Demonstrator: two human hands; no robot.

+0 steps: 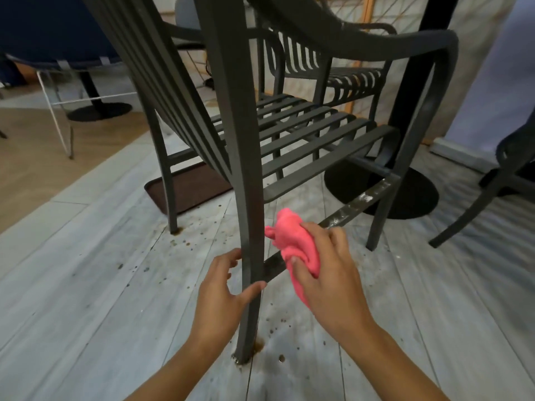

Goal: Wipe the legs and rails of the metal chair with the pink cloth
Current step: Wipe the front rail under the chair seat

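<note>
- Head view: the right hand [327, 273] grips a bunched bright pink cloth [292, 244], thumb and fingers curled over the wad, and holds it against the low side rail [359, 205] of the dark grey slatted metal chair [289, 134].
- The cloth covers the rail a short way out from where the rail meets the near leg [249, 198]; a loose fold of it sticks up above the knuckles, and another tail hangs down under the palm.
- Beyond the cloth, up and to the right of the grip, the rail shows pale whitish smears on its upper face.
- The left hand [223, 296] sits just left of the cloth, fingers spread and loosely arched about the near leg: the thumb tip lies across the front of the leg, the fingertips reach toward its far side. I cannot tell whether they actually touch it.
- Below both hands the near leg's foot stands on the pale grey plank floor [101, 285], ringed by a rusty brown stain and scattered dark specks.
- Behind the grip, under the seat, lies a dark brown mat [191, 186]; to the right stands a black round table base [405, 195].
- A second slatted chair [347, 76] of the same kind stands behind the first.
</note>
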